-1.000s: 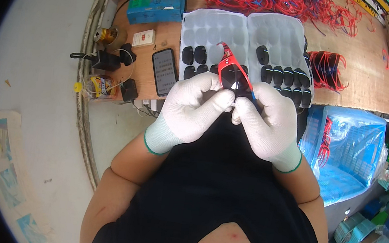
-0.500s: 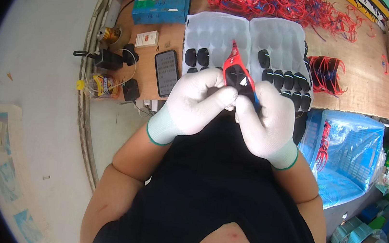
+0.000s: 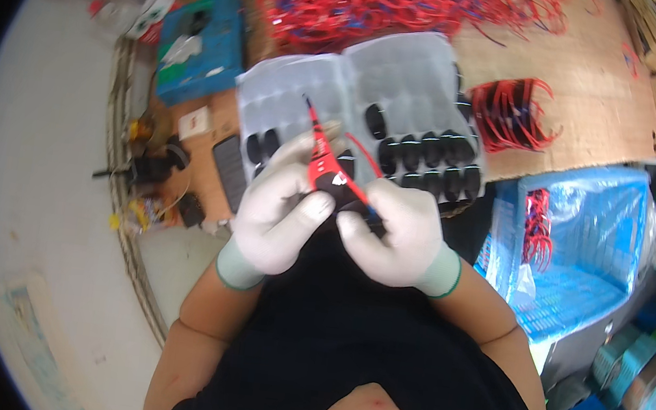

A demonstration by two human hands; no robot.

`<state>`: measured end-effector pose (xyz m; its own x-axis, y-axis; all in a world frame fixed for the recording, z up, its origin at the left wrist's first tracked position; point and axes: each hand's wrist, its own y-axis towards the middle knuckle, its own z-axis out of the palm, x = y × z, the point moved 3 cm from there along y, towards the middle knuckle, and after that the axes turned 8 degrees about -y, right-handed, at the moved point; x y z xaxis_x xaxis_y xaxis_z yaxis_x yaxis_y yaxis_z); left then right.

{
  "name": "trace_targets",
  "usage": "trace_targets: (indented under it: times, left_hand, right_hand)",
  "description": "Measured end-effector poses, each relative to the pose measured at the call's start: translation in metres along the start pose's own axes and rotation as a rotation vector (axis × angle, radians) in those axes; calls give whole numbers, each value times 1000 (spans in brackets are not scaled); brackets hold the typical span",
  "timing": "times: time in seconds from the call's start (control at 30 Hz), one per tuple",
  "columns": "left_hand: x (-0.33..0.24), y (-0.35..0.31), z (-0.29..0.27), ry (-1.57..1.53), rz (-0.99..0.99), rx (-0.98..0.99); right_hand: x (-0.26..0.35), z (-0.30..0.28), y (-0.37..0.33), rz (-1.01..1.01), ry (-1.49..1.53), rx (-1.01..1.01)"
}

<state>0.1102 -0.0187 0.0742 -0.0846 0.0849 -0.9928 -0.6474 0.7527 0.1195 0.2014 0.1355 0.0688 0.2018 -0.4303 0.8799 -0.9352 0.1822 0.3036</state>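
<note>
A pair of red-framed sunglasses (image 3: 338, 188) with dark lenses is held between my white-gloved hands in front of my chest. My left hand (image 3: 277, 219) pinches one end, and a red temple arm slants up past its fingers. My right hand (image 3: 398, 234) grips the other end, partly covering it; a second temple arm points up beside its fingers. Just beyond the hands lie two pale moulded trays (image 3: 400, 70), side by side. Loose dark lenses (image 3: 431, 148) stand in rows in their nearer pockets. My left hand hides part of the left tray.
A heap of red and blue frames (image 3: 353, 3) covers the far bench. Right of the trays sits a row of nested sunglasses (image 3: 511, 117). A plastic-lined blue basket (image 3: 583, 261) holds more red frames at the right. A phone (image 3: 230, 170) and a blue box (image 3: 202, 50) lie left.
The view has turned and blurred slightly, shifting the bench leftward in it. My hands still hold the sunglasses, which are now tilted differently, with a second temple arm showing.
</note>
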Motion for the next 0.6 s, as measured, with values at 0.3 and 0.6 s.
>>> trace_targets:
  times: [0.3, 0.6]
  left_hand:
    - [95, 204, -185, 29, -199, -924]
    - [175, 248, -227, -308, -519, -902]
  right_hand:
    - [-168, -207, 12, 529, -921, -337]
    - [-258, -237, 5, 692, -840, -10]
